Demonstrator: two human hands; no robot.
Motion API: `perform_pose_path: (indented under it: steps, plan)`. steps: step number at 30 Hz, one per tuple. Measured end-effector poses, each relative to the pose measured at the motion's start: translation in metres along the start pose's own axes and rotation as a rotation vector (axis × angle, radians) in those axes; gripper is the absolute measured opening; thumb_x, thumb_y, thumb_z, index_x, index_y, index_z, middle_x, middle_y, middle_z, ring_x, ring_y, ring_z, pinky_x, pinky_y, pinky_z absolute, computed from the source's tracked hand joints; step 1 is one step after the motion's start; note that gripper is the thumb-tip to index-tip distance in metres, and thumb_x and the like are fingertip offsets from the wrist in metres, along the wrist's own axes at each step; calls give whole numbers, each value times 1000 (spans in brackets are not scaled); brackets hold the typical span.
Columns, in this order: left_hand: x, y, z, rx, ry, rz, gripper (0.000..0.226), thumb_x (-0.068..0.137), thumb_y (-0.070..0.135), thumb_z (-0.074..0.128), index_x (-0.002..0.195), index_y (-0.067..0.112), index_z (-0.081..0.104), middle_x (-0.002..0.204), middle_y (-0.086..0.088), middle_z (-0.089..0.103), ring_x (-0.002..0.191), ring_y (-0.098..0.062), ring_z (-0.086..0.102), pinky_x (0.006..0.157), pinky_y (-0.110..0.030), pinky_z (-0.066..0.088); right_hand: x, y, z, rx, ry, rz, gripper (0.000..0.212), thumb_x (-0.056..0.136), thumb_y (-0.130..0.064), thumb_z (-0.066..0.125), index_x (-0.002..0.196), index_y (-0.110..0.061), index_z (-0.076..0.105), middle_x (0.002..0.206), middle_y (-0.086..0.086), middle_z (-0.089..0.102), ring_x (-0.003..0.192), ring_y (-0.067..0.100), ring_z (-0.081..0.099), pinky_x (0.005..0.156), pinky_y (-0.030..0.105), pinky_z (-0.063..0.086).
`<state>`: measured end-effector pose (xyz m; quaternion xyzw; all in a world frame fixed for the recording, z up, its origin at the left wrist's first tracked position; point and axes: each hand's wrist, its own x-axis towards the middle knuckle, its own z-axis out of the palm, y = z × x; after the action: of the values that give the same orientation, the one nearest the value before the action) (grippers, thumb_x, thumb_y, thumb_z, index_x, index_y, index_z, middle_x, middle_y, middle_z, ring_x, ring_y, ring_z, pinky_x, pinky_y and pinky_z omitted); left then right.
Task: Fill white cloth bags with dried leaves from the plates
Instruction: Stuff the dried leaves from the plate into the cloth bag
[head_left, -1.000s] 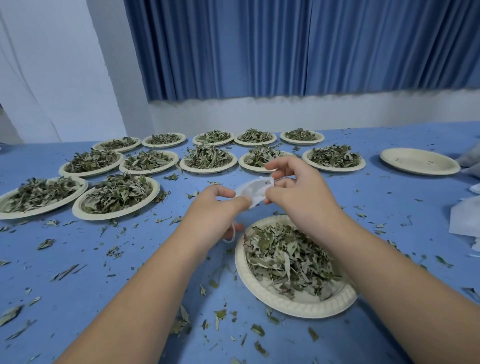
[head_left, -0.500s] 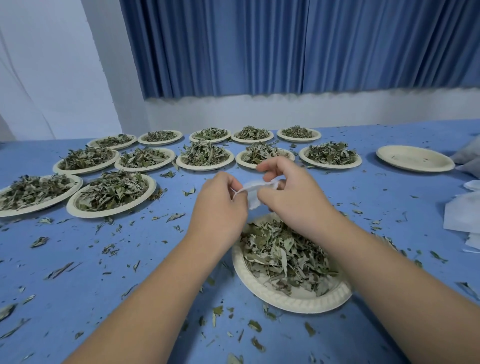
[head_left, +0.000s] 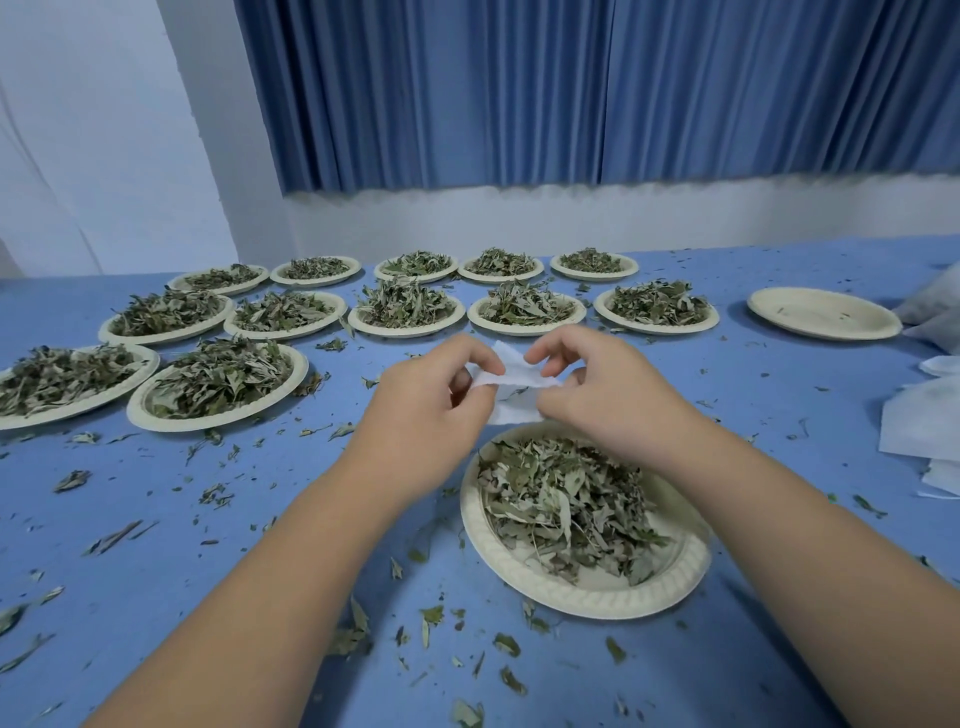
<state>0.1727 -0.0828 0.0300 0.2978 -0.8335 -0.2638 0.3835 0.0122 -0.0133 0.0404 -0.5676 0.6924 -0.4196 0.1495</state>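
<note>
Two hands: left hand (head_left: 431, 415) and right hand (head_left: 597, 400) pinch white cloth bag (head_left: 514, 387) mouth; leaves (head_left: 561, 499) below spilled if mouth lost.

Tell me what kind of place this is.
Likely a makeshift hand-packing station in a plain room, not a factory line: a blue-covered table littered with leaf bits, rows of paper plates heaped with dried leaves, spare white cloth bags at the right, and a blue curtain behind.

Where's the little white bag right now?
The white bag is mid-view, pinched between the left hand and the right hand, by the far rim of the nearest plate of leaves.
</note>
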Motion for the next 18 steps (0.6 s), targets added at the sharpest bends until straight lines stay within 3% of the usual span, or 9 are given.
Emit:
perform_pose_path:
  steps: [3,6,10,13,16,18]
  plan:
    - [2,-2,0,-121,78,-61,18,92,15,59,83,29,65,59,8,44,42,-4,36,41,-13,30,-6,-3,-10,-25,-6,-12,19,81,-29,68,98,-29,60,99,-7,57,64,16,54,58,27,43]
    - [3,-3,-4,-120,187,-77,18,91,15,60,81,29,65,60,1,49,43,-4,38,40,-12,31,-19,-12,-24,-187,-34,-156,27,76,-52,63,98,-36,60,97,-14,55,64,5,54,64,22,42]
    - [4,-8,-7,27,271,-25,14,91,15,59,83,26,62,62,-3,55,50,-6,42,47,-15,34,-40,-25,-37,-366,-319,-277,58,63,-81,50,112,-51,54,105,-25,47,81,-4,53,66,16,39]
    - [5,-10,-7,94,292,-15,11,90,15,59,85,24,62,58,7,50,53,-4,45,49,-12,35,-45,-27,-34,-494,-438,-286,78,59,-86,50,130,-54,39,118,-36,34,95,-20,40,76,16,35]
    - [6,-11,-6,128,280,-14,10,89,14,59,86,23,62,58,9,49,55,-1,46,50,-12,36,-46,-27,-26,-575,-518,-229,79,68,-78,54,138,-51,31,123,-36,27,109,-12,36,91,25,40]
    - [6,-12,-4,131,267,-14,10,89,15,59,87,24,62,57,10,50,55,-2,47,50,-15,37,-46,-27,-23,-612,-534,-213,74,73,-75,52,139,-51,30,123,-34,28,112,-6,38,91,27,41]
